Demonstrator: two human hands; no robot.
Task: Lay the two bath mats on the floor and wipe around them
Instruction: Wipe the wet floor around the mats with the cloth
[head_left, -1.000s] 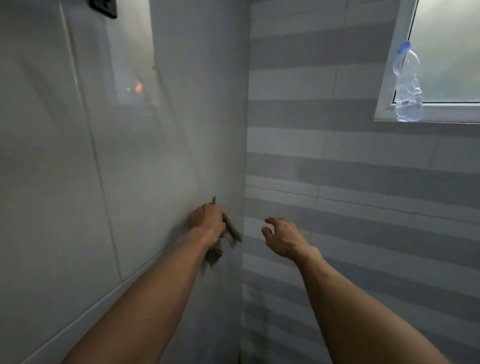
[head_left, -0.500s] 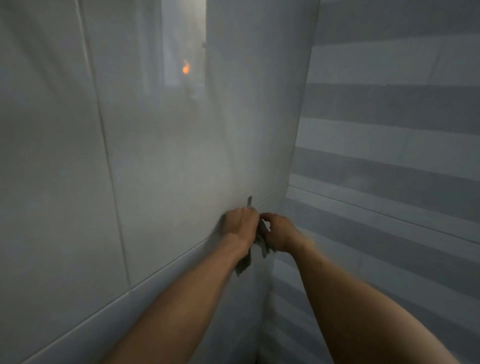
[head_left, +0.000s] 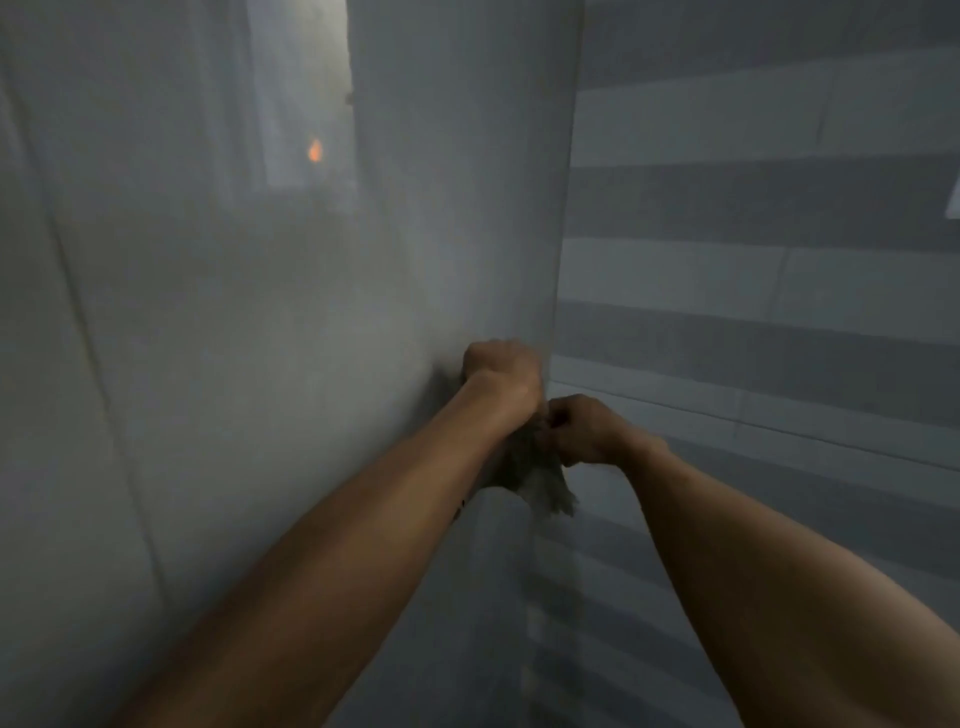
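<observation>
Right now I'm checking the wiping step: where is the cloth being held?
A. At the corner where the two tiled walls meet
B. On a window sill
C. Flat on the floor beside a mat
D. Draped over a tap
A: both hands, the left hand and the right hand, grip the cloth at the corner between the plain wall and the striped wall.
</observation>
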